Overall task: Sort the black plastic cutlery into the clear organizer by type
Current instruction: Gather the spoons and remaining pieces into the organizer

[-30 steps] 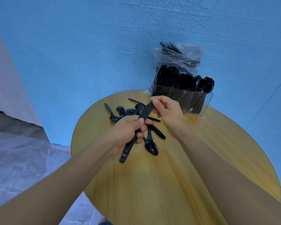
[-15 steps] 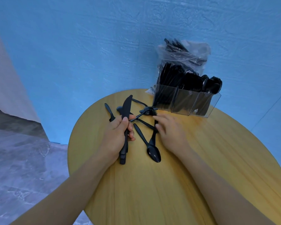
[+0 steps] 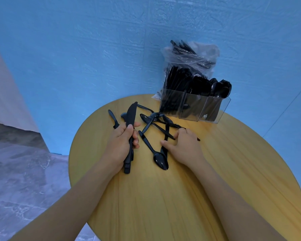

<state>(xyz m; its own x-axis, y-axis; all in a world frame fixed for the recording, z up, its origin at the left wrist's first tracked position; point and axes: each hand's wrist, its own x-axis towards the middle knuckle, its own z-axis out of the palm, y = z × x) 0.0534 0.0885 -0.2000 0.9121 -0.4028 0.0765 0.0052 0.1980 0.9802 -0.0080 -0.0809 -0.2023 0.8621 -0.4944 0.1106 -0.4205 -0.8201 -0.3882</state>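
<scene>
Gripping a knife [image 3: 131, 119] (blade up), left hand [image 3: 119, 146] beside spoons [image 3: 159, 160].

The round yellow table [image 3: 189, 197] looks like smooth wood with fine straight grain, softly matt; the black plastic cutlery [image 3: 161, 160] on it is glossy, catching highlights; the clear three-compartment organizer [image 3: 195, 106] is hard, shiny transparent plastic; the crinkled clear plastic bag [image 3: 198, 54] behind it glints; the blue wall [image 3: 94, 49] is rough and matt.

My left hand [image 3: 122, 145] is curled in a fist around black plastic knives [image 3: 130, 134], thumb up along the handles. My right hand [image 3: 184, 146] lies palm down, fingers [image 3: 178, 133] spread and bent, both forearms stretched forward.
</scene>
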